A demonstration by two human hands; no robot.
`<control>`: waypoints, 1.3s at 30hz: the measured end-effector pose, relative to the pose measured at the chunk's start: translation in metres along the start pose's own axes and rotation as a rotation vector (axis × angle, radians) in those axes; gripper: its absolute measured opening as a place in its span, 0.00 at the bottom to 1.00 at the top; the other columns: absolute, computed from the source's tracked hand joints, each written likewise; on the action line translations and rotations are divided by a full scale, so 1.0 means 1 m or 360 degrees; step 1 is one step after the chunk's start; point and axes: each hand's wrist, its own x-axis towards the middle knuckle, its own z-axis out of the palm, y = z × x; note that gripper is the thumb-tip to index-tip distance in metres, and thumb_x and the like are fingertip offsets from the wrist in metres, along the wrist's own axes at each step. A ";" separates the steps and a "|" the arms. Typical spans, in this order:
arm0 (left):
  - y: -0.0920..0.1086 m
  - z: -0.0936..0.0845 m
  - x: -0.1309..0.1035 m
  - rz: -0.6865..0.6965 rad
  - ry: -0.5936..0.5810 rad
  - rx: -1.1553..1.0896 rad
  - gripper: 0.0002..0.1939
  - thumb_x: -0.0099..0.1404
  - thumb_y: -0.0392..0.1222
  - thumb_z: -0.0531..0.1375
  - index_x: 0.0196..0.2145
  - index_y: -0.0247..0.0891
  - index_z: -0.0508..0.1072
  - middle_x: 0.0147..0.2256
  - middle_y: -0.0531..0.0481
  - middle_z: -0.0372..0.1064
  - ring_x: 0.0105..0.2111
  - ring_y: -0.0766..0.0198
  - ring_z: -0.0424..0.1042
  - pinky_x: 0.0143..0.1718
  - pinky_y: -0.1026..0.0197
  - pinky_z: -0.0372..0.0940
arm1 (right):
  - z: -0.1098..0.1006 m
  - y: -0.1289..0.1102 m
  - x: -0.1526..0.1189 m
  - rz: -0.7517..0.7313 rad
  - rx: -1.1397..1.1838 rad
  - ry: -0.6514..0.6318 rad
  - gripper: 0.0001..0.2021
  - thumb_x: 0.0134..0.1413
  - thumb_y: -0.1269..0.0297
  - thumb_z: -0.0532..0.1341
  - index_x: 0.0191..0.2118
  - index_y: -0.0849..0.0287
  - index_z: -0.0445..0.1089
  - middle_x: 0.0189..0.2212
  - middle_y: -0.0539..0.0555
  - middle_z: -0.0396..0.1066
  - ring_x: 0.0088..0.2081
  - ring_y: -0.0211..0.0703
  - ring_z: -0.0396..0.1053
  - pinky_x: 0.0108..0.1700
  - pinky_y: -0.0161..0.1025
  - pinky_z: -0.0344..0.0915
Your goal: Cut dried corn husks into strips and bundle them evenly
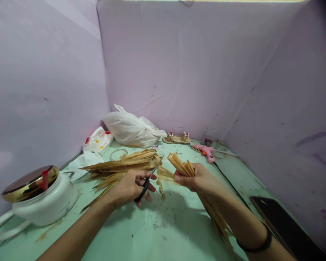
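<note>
- Head view: scissors (142,190) are held in the left hand (130,185), its fingers hooked at the black handle and the fingertips spread loosely; the blades are pointed away from the body.
- A bundle of dried leaves (181,165) is clamped between the thumb and fingers of the right hand (199,178); the shorter end is raised toward the middle, and long strips are trailed beneath the forearm.
- A dark band (258,248) is worn on the right wrist.
- More leaves are heaped in a pile (119,164) on the green table (163,246), just beyond the left hand; small scraps (159,183) are scattered between the hands.
- A white plastic bag (133,129) is set against the back wall, with a beaded woven piece (176,139) and a pink glue gun (208,153) placed to its right.
- A white pot (50,201) with a tilted lid (29,183) is seen at far left, a black phone (285,224) at right.
</note>
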 end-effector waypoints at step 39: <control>0.017 -0.003 -0.014 0.0864 0.1136 -0.0354 0.22 0.42 0.37 0.65 0.37 0.37 0.66 0.23 0.57 0.68 0.20 0.71 0.65 0.23 0.67 0.63 | 0.022 0.023 0.011 0.0346 0.1174 0.0082 0.10 0.39 0.65 0.67 0.24 0.61 0.64 0.16 0.46 0.62 0.16 0.29 0.58 0.22 0.31 0.63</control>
